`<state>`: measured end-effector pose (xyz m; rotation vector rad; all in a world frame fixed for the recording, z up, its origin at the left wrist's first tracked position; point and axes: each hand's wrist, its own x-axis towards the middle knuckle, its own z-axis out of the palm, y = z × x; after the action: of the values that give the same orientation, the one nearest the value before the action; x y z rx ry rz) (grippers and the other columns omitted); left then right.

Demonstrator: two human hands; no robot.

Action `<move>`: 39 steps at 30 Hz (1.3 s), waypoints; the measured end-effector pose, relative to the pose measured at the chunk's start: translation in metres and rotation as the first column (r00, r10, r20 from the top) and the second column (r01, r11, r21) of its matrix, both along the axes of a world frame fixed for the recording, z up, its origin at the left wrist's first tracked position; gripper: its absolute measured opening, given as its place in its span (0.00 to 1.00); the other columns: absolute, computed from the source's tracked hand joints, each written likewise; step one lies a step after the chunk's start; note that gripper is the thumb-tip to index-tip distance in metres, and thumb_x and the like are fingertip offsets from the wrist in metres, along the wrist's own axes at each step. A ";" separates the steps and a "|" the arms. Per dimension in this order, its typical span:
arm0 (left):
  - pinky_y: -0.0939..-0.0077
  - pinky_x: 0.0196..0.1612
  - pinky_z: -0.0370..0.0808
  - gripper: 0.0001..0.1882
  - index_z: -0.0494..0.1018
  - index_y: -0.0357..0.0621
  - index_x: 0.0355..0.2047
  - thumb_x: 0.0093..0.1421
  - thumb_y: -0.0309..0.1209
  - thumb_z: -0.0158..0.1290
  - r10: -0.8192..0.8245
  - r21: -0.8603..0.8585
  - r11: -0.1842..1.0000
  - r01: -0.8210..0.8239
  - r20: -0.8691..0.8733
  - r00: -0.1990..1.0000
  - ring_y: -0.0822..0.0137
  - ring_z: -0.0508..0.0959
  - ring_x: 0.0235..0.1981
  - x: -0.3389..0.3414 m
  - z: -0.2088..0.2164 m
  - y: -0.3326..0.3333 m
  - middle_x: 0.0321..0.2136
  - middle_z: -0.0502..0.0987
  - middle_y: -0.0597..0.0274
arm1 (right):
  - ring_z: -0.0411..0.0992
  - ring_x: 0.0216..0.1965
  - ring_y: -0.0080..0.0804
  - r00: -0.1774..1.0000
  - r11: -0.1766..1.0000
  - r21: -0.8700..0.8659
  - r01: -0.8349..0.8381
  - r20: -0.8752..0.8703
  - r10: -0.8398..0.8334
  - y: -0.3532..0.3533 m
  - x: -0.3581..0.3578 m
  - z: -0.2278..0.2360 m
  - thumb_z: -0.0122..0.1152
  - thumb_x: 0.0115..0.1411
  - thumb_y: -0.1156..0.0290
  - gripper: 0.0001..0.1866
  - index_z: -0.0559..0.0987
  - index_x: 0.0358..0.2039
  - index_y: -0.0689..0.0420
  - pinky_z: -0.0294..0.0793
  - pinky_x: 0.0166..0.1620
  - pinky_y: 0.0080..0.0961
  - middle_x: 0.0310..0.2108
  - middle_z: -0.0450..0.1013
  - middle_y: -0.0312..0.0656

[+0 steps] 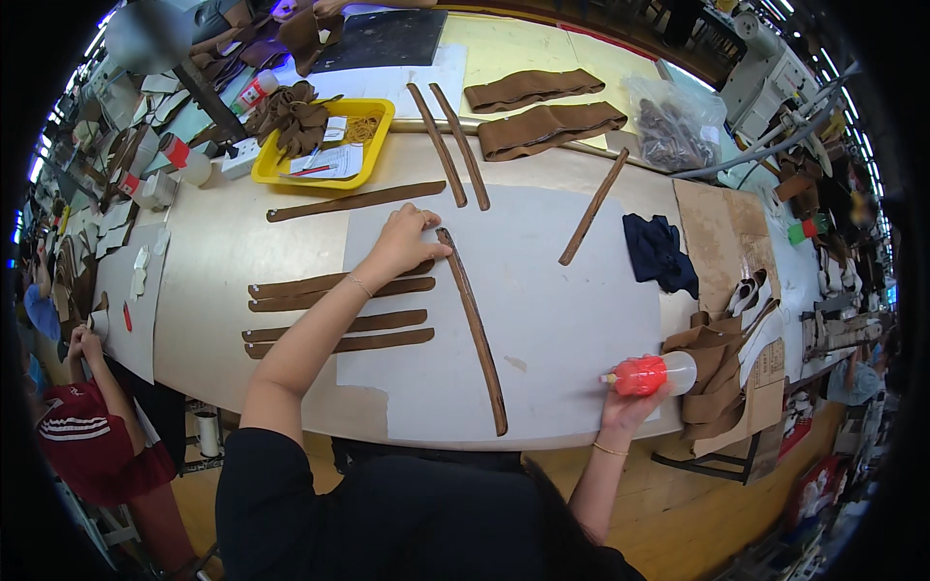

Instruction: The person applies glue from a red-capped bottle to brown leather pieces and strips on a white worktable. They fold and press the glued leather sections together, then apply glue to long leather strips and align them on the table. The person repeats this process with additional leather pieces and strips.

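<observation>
A long brown strip lies slanted on the grey sheet in front of me, with a dark, glossy face along its length. At its far end, my left hand has thumb and curled fingers on the strip's tip. My right hand, at the right near edge of the table, is wrapped round a squeeze bottle with a red top and a clear body. The bottle is tipped sideways, its nozzle toward the left. Several similar brown strips lie beneath and beside my left forearm.
A yellow tray with brown pieces, papers and rubber bands stands at the back left. Wide brown bands and a plastic bag lie at the back. Dark blue cloth and piled brown pieces are on the right. A person sits at left.
</observation>
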<state>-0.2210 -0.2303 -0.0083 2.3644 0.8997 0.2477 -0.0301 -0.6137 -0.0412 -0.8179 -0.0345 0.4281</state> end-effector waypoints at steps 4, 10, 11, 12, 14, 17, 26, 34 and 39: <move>0.65 0.51 0.68 0.25 0.75 0.41 0.41 0.43 0.38 0.67 0.095 0.044 0.995 -0.094 -0.020 0.995 0.54 0.70 0.45 0.002 -0.006 -0.005 0.40 0.71 0.52 | 0.69 0.37 0.33 0.998 0.998 -0.010 -0.058 0.020 0.058 0.001 -0.001 0.002 0.58 0.53 0.37 0.37 0.68 0.47 0.58 0.74 0.39 0.32 0.37 0.70 0.41; 0.64 0.49 0.69 0.23 0.75 0.42 0.36 0.40 0.35 0.68 0.118 -0.009 0.993 -0.118 -0.027 0.993 0.55 0.71 0.44 0.008 -0.006 -0.002 0.39 0.71 0.52 | 0.69 0.38 0.34 1.000 1.000 -0.008 -0.022 0.019 0.022 0.004 -0.004 0.007 0.58 0.53 0.37 0.36 0.68 0.47 0.58 0.73 0.40 0.32 0.37 0.70 0.42; 0.66 0.48 0.70 0.21 0.74 0.41 0.35 0.41 0.34 0.67 0.112 -0.013 0.994 -0.112 0.001 0.994 0.56 0.72 0.42 0.008 -0.007 -0.002 0.38 0.72 0.53 | 0.69 0.38 0.34 1.000 1.000 -0.012 -0.023 0.018 0.023 0.005 -0.004 0.007 0.58 0.53 0.37 0.36 0.68 0.47 0.58 0.73 0.40 0.32 0.37 0.70 0.42; 0.67 0.46 0.71 0.20 0.74 0.41 0.34 0.42 0.32 0.67 0.105 -0.018 0.994 -0.105 0.027 0.994 0.58 0.72 0.40 0.008 -0.008 -0.001 0.37 0.72 0.54 | 0.69 0.38 0.34 1.000 1.000 -0.017 -0.022 0.014 0.023 0.004 -0.005 0.007 0.58 0.53 0.37 0.36 0.68 0.47 0.58 0.73 0.40 0.32 0.37 0.70 0.42; 0.71 0.42 0.73 0.17 0.72 0.39 0.33 0.43 0.28 0.64 0.102 -0.098 0.991 -0.092 0.092 0.991 0.61 0.73 0.37 0.008 -0.013 0.000 0.35 0.72 0.56 | 0.69 0.37 0.34 0.999 0.999 -0.009 -0.033 0.013 0.033 0.003 -0.003 0.005 0.58 0.53 0.37 0.36 0.68 0.47 0.58 0.73 0.39 0.31 0.37 0.69 0.42; 0.77 0.37 0.73 0.15 0.69 0.38 0.35 0.45 0.22 0.59 0.118 -0.272 0.960 -0.064 0.186 0.975 0.67 0.74 0.32 0.009 -0.018 0.001 0.32 0.72 0.60 | 0.69 0.37 0.34 0.998 0.998 -0.007 -0.055 0.000 0.055 0.002 -0.003 0.004 0.58 0.53 0.37 0.37 0.68 0.47 0.58 0.73 0.39 0.31 0.37 0.69 0.43; 0.81 0.34 0.72 0.28 0.59 0.39 0.50 0.49 0.16 0.53 0.179 -0.683 0.720 0.118 0.347 0.921 0.72 0.72 0.32 0.050 0.008 0.004 0.31 0.69 0.63 | 0.69 0.37 0.37 1.000 0.999 -0.043 -0.025 -0.010 0.024 -0.002 0.001 -0.002 0.54 0.52 0.32 0.40 0.67 0.48 0.58 0.73 0.39 0.37 0.37 0.70 0.44; 0.81 0.34 0.73 0.34 0.54 0.39 0.58 0.50 0.18 0.54 -0.043 -0.637 0.689 0.347 0.442 0.896 0.74 0.74 0.33 0.191 0.032 0.032 0.32 0.72 0.63 | 0.69 0.38 0.37 0.994 0.998 -0.016 0.053 -0.093 -0.054 0.005 -0.002 0.004 0.55 0.51 0.32 0.41 0.67 0.48 0.57 0.73 0.38 0.36 0.37 0.70 0.43; 0.81 0.32 0.73 0.37 0.52 0.40 0.60 0.51 0.18 0.55 -0.098 -0.574 0.730 0.372 0.450 0.887 0.74 0.74 0.32 0.286 0.027 0.050 0.32 0.72 0.62 | 0.70 0.39 0.35 0.998 0.999 0.022 -0.028 -0.048 0.029 0.002 -0.003 0.002 0.56 0.51 0.33 0.40 0.67 0.48 0.56 0.74 0.39 0.36 0.38 0.71 0.41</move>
<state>0.0645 -0.1802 0.0192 1.6584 0.3756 0.2422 -0.0329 -0.6118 -0.0393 -0.7868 -0.0057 0.4732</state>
